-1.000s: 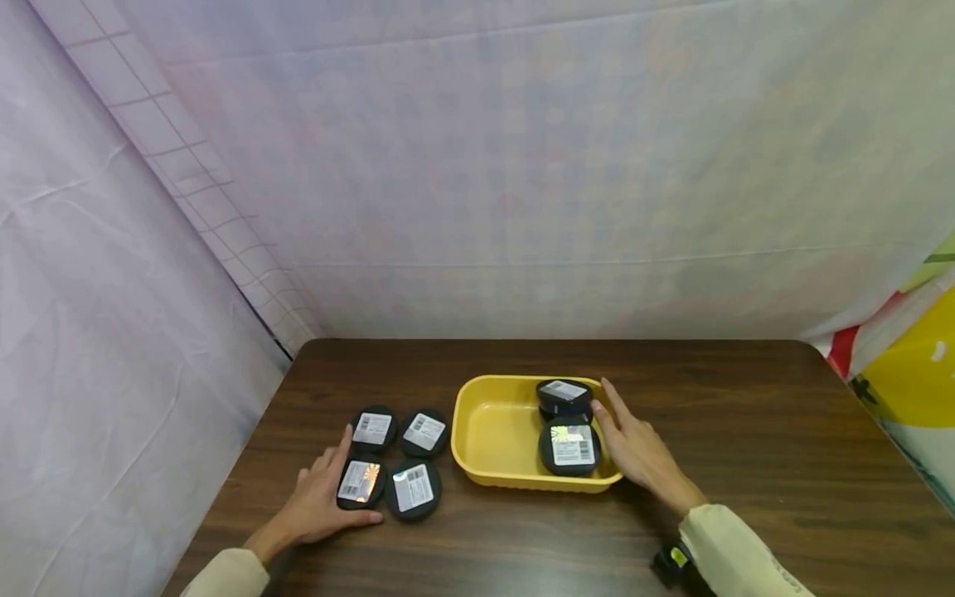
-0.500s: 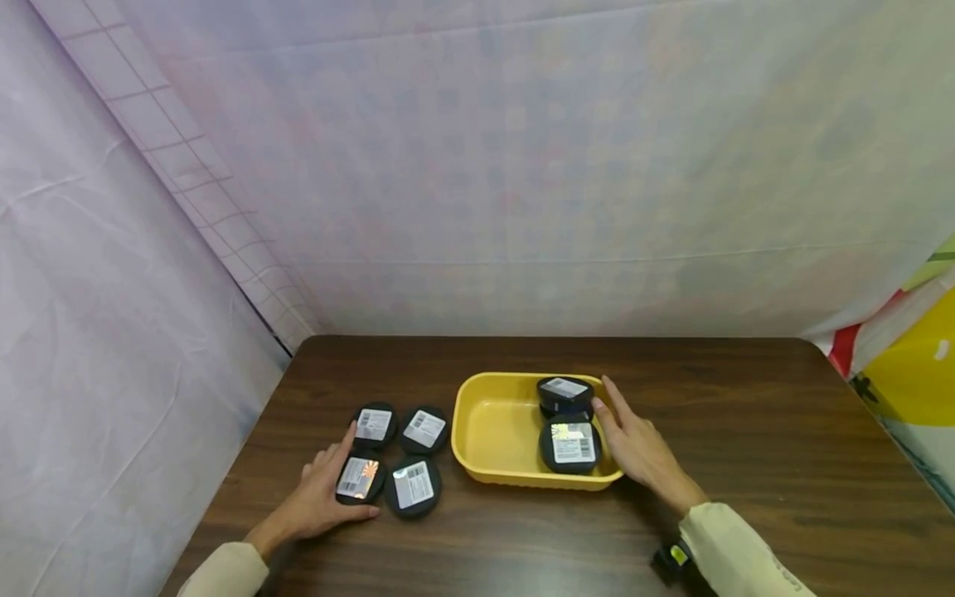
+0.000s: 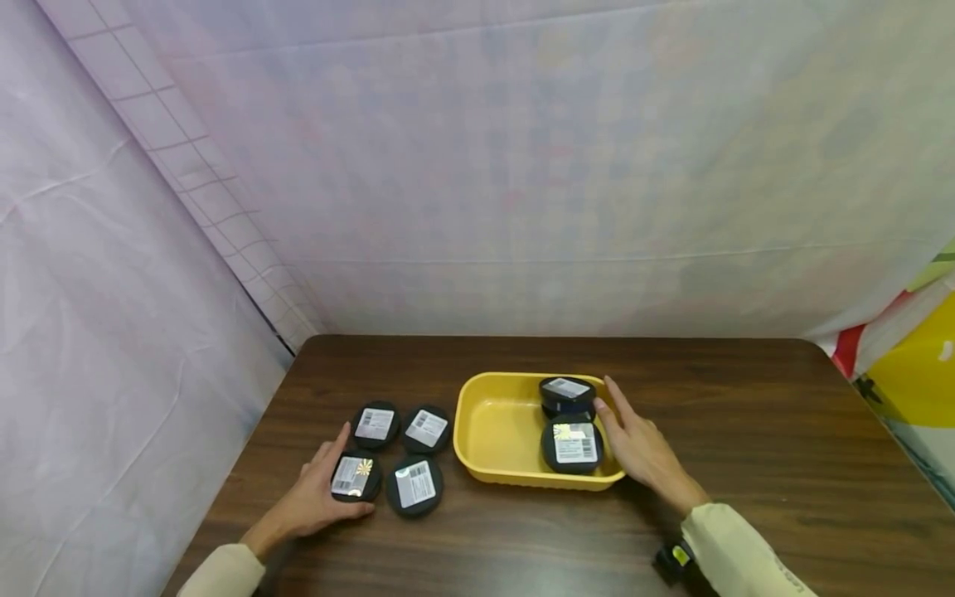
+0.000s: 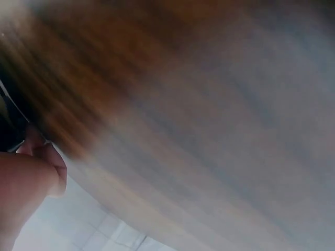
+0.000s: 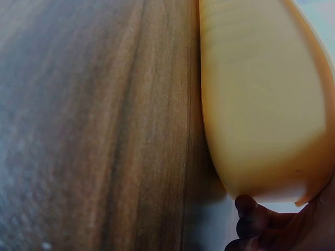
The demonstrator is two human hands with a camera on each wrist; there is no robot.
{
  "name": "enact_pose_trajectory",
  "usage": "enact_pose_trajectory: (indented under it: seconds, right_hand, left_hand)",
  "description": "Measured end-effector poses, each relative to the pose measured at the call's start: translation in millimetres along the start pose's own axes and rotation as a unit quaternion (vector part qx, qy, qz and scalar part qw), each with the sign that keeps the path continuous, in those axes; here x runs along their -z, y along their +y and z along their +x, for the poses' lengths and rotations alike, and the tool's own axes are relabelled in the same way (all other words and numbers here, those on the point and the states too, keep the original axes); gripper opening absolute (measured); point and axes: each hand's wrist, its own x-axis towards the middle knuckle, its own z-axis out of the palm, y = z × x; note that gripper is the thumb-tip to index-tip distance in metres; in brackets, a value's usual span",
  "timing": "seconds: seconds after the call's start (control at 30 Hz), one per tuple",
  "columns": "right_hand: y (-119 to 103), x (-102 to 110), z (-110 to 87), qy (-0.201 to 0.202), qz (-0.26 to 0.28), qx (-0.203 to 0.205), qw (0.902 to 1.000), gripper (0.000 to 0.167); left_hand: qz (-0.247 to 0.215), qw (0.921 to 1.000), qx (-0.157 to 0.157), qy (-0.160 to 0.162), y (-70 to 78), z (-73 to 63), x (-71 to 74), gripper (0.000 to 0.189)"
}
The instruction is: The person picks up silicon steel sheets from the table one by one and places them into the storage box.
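Towards the worktop's (image 3: 746, 414) left edge, your left hand (image 3: 315, 495) holds a labelled black disc (image 3: 349, 478); your right hand (image 3: 640, 450) grips the yellow tray (image 3: 494, 435).

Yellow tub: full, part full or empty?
Part full: in the head view, black tins sit at the right end of the yellow tub; bare floor shows at the left.

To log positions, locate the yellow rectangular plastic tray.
In the head view, the tray sits on the brown wooden table, between four round black labelled discs on its left and the right hand.
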Motion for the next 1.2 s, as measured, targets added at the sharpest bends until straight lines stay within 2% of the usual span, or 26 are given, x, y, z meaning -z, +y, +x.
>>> enact_pose_trajectory:
  seconds: [0.33,0.57,0.73,0.87,1.07,1.2]
  right_hand:
    - [-0.2,0.5,-0.4,0.001,-0.003,0.002,1.0,0.069]
    - [0.7,-0.3,-0.1,0.0,-0.001,0.0,1.0,0.069]
    - [1.6,-0.8,0.0,0.0,0.0,0.003,1.0,0.069]
    - [2.0,-1.0,-0.2,0.0,0.001,0.003,1.0,0.069]
    - [1.6,-1.3,-0.2,0.001,0.002,0.003,1.0,0.069]
    - [1.2,-0.9,-0.2,0.002,0.002,0.004,1.0,0.069]
  left_hand:
    - [-0.009,0.9997,0.024,-0.002,4.9,3.4,13.9,0.129]
    - [-0.009,0.9983,0.054,-0.018,8.3,8.5,21.4,0.129]
    - [-0.011,0.9978,0.062,-0.022,10.9,12.0,25.3,0.128]
    - [-0.02,0.9984,0.051,-0.014,12.0,13.8,26.3,0.127]
    - [-0.035,0.9992,0.007,0.018,14.7,16.8,27.0,0.128]
    - [-0.042,0.9988,-0.002,0.026,18.5,21.2,28.2,0.129]
